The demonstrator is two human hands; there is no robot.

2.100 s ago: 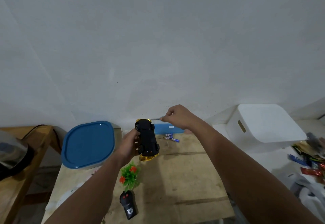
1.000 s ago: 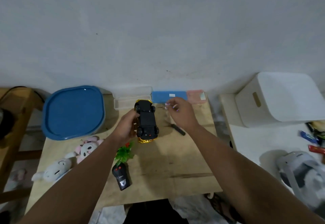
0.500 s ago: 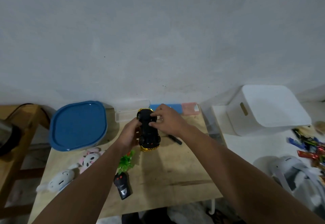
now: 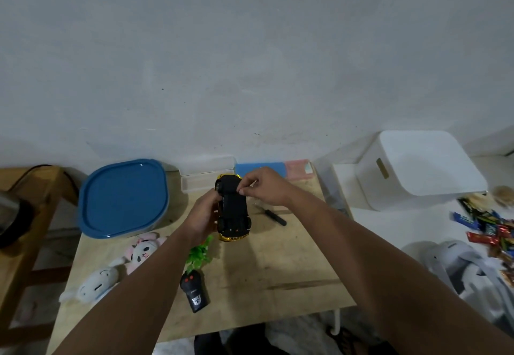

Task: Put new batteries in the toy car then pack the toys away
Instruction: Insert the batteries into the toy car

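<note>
Under right fingers [image 4: 241, 191], something unreadable

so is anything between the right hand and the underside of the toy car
Nothing visible. The right hand already has its fingertips on the far end of the upturned toy car, which the left hand holds. The screwdriver lies off to the right on the table.

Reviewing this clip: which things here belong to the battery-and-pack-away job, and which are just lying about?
Belongs to the job:
toy car, underside up, held by left hand, right hand pinching at it
screwdriver
remote
plush toys
blue-lidded tub

Lying about:
white bin
snack wrappers
plastic plant
</note>
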